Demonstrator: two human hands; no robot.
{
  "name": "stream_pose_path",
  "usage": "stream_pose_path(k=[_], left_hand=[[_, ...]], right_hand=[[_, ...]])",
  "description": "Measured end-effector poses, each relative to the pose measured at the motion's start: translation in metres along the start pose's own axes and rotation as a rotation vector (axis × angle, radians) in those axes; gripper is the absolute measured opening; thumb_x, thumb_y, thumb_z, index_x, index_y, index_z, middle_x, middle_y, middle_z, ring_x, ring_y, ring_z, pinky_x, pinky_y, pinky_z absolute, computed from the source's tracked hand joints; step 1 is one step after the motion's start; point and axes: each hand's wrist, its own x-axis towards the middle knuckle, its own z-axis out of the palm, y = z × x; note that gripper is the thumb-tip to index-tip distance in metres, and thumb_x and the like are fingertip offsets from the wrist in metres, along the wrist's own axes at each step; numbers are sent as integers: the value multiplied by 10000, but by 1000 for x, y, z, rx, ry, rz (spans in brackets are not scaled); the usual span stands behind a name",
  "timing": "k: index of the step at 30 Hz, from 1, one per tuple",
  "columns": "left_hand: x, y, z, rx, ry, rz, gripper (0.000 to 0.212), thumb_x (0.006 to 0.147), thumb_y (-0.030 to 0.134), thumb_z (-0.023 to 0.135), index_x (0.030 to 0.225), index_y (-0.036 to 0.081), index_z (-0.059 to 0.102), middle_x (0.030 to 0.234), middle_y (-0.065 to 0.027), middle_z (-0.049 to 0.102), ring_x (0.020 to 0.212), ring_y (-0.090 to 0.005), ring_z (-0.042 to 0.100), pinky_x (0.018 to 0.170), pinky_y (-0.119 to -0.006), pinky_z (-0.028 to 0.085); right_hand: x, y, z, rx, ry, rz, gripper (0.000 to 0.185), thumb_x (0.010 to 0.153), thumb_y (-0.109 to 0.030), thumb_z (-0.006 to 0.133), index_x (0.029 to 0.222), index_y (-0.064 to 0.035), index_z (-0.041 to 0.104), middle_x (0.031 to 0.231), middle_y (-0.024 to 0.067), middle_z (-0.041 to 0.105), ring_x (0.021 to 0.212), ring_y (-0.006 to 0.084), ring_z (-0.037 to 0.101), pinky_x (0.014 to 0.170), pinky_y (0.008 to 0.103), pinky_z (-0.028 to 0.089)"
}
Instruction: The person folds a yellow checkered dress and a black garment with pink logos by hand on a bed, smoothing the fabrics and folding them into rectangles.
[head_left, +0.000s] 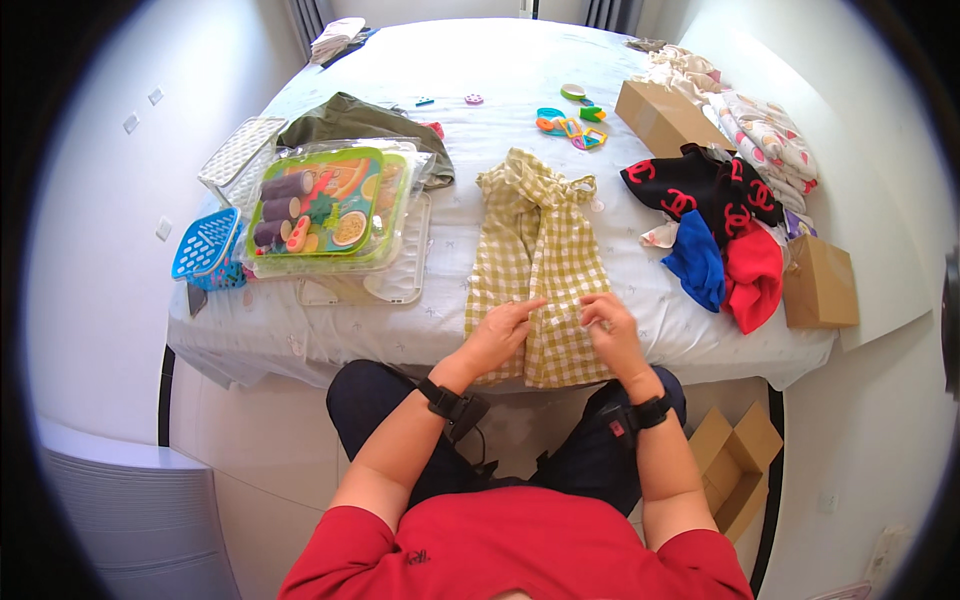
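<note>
A yellow-green and white gingham garment (570, 277) lies before me on the bed, its gathered, ruffled end pointing away. A split runs down its middle, and its lower edge reaches the near edge of the mattress. My left hand (501, 331) rests over the left part, index finger stretched toward the split and the other fingers bent. Over the right part is my right hand (611, 330), its fingers curled down near the cloth. Whether those fingertips pinch any fabric is hidden. A small pale tag (597, 205) hangs beside the ruffled end.
Left on the bed are a blue plastic basket (208, 251), stacked packaged trays (375, 240) and an olive garment (352, 120). Rightward lie a black-and-red cloth (697, 184), blue cloth (697, 259), red cloth (752, 277) and cardboard boxes (821, 285). Toys (570, 127) lie farther back.
</note>
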Motion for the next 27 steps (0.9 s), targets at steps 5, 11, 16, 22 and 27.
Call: stream_pose_path(k=[5, 11, 16, 22, 27], left_hand=[[6, 5, 5, 140, -58, 65, 225, 838, 130, 628, 1055, 85, 666, 904, -74, 626, 852, -244, 560, 814, -374, 435], [4, 5, 7, 238, 35, 73, 161, 819, 135, 656, 976, 121, 691, 787, -44, 592, 807, -227, 551, 782, -371, 433], [19, 26, -6, 394, -75, 40, 162, 798, 174, 687, 951, 123, 698, 805, -44, 581, 820, -248, 548, 762, -375, 437], [51, 13, 4, 609, 40, 203, 448, 856, 315, 637, 1267, 150, 571, 1307, -130, 492, 1279, -309, 393, 1063, -464, 302], [46, -11, 17, 774, -262, 48, 651, 957, 518, 371, 1468, 125, 279, 1539, -116, 212, 1442, -300, 92, 1164, -471, 39]], right_hand=[[6, 44, -17, -396, 291, 49, 124, 755, 31, 550, 854, -29, 595, 967, 149, 582, 880, 341, 582, 785, 386, 477], [7, 47, -15, -362, 48, 186, 166, 762, 13, 578, 917, -30, 619, 974, 178, 556, 898, 368, 575, 799, 405, 472], [-2, 44, -28, -452, -18, 290, 285, 773, -15, 599, 1037, -89, 672, 1020, 166, 557, 938, 360, 570, 828, 403, 474], [43, 28, -34, -595, 58, 30, 309, 794, -97, 631, 1100, -65, 642, 1227, 167, 534, 1111, 332, 512, 936, 414, 432], [89, 41, -8, -638, -41, -46, 526, 825, -189, 640, 1317, -88, 484, 1439, 153, 376, 1301, 330, 373, 1066, 453, 289]])
